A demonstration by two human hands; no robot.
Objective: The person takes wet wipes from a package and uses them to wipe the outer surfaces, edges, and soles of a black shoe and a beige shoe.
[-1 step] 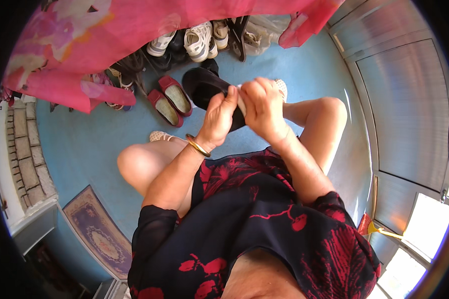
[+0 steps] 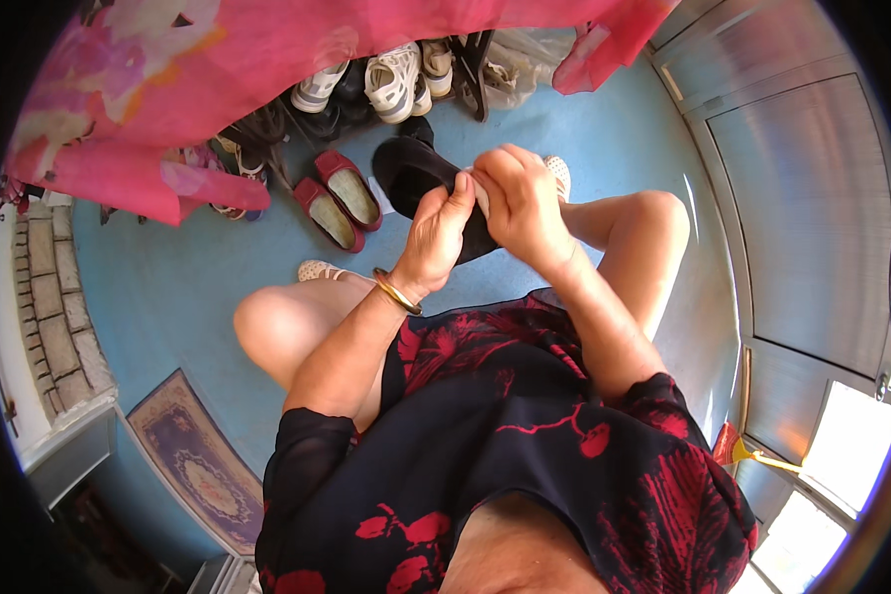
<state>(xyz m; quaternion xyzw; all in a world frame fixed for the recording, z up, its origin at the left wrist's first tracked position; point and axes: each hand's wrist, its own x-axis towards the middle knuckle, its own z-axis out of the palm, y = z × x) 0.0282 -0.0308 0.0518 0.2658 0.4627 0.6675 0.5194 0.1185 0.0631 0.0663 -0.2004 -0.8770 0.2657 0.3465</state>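
Black shoe held between both hands above the blue floor

Floor (image 2: 168,297) of blue fills most of the view, and the person sits over it with bare knees spread, in a black dress with red flowers (image 2: 505,436). Pink floral cloth (image 2: 168,89) hangs across the top left, and a row of footwear lies under its edge. A patterned rug (image 2: 193,460) lies on the floor at the lower left, beside a strip of stone paving (image 2: 54,317). Pale metal doors (image 2: 812,218) close the right side.

Among the footwear, white sneakers (image 2: 391,79) stand at the top centre, and a pair of red flat shoes (image 2: 337,200) lies just left of the hands.

The black shoe (image 2: 411,170) is raised in front of the person, between the knees, toe pointing up and to the left. The left hand (image 2: 436,243), with a gold bangle (image 2: 396,294) at the wrist, closes on the shoe from below and from the left, thumb up against its opening. The right hand (image 2: 525,203) grips the shoe from the right, fingers curled over its rear edge; the two hands touch at the fingertips. The heel end is hidden behind both hands, so only the toe half shows.
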